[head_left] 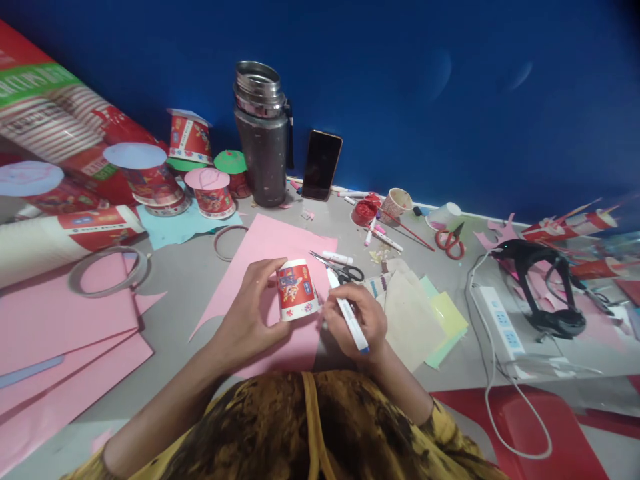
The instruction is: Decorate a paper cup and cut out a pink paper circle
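Observation:
My left hand (253, 317) is wrapped round a red and white paper cup (296, 288), which lies tipped on its side over a sheet of pink paper (270, 243). In my right hand (357, 317) is a white marker (353, 323) with a blue end, held like a pen just right of the cup. Its tip end points up and away from me, close to the cup's edge. Black-handled scissors (345, 270) lie open just beyond my right hand, beside a capped white marker (337, 257).
A steel thermos (265, 140) and a phone (321, 165) stand along the blue wall. Paper cups with paper discs (207, 180) crowd the left, near tape rolls (109, 272). Right are paper sheets (415, 313), red-handled scissors (450, 241), a power strip (503, 323) and a black headset frame (545, 287).

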A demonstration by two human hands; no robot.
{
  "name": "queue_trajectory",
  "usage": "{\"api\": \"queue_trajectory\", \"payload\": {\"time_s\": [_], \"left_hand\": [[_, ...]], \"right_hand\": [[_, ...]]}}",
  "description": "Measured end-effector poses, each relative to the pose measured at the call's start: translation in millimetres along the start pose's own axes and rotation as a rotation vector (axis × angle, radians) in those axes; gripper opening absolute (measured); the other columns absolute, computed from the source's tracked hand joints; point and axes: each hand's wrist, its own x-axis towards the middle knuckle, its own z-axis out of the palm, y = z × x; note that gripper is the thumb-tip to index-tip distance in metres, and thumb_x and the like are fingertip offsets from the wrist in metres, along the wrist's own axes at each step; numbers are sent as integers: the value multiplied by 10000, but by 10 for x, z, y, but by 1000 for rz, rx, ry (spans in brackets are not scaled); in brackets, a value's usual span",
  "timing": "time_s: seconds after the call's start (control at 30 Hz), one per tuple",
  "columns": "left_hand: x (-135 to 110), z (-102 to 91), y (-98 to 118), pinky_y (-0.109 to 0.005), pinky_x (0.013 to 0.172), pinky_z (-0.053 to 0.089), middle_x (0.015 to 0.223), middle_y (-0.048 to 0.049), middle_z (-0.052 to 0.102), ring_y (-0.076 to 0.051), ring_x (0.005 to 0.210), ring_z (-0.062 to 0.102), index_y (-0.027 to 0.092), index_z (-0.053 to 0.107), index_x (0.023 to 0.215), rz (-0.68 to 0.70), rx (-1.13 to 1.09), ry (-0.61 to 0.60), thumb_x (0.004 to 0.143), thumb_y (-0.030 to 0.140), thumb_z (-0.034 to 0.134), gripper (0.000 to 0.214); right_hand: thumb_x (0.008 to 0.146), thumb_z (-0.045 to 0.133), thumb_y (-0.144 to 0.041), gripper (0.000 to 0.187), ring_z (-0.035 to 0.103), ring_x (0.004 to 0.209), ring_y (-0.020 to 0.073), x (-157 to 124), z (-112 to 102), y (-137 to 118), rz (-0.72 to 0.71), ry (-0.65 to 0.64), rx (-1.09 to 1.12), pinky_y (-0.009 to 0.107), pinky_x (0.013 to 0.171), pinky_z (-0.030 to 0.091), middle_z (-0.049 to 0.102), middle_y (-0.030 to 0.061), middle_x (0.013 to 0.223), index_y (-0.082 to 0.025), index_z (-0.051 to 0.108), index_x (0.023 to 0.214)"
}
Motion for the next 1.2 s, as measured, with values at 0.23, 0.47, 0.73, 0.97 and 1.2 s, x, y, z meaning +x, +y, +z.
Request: {"api": "queue_trajectory", "payload": {"time_s": [0.23,0.47,0.73,0.97,1.2], "left_hand": [[2,-35,33,-541,1039,572,1435,-128,511,-340,1332,547,290,414,1489,-27,-10,0,825,291,732,737],[-28,-27,-3,-542,1084,549,1499,-142,486,-351,1370,541,290,394,1534,-68,-30,-19,817,358,785,819],[-18,-97,27,-555,1099,552,1588,-155,459,-379,1355,602,284,376,1559,-236,-195,-148,788,458,816,904],[21,-54,71,-549,1094,561,1469,-132,506,-343,1372,557,282,425,1477,-151,-86,34,828,299,731,718],[20,10,43,-541,1042,584,1434,-125,495,-340,1356,509,291,399,1485,-37,59,103,806,212,697,746]], "right_hand": [[882,689,-100,313,720,746,199,26,31,63,-127,-120,18,313,698,591,745,16,819,-270,624,1137],[901,665,-106,281,736,753,200,12,41,88,-148,-142,12,318,703,597,752,14,837,-277,615,1118],[880,694,-135,272,707,727,182,-80,36,36,96,29,70,310,686,591,712,2,831,-262,588,1095],[953,623,-135,269,703,685,193,-72,13,51,54,72,110,321,622,570,751,34,844,-259,683,1184],[943,636,-176,135,709,680,218,17,-33,-12,-22,42,132,357,630,576,754,42,776,-244,725,1020]]}}
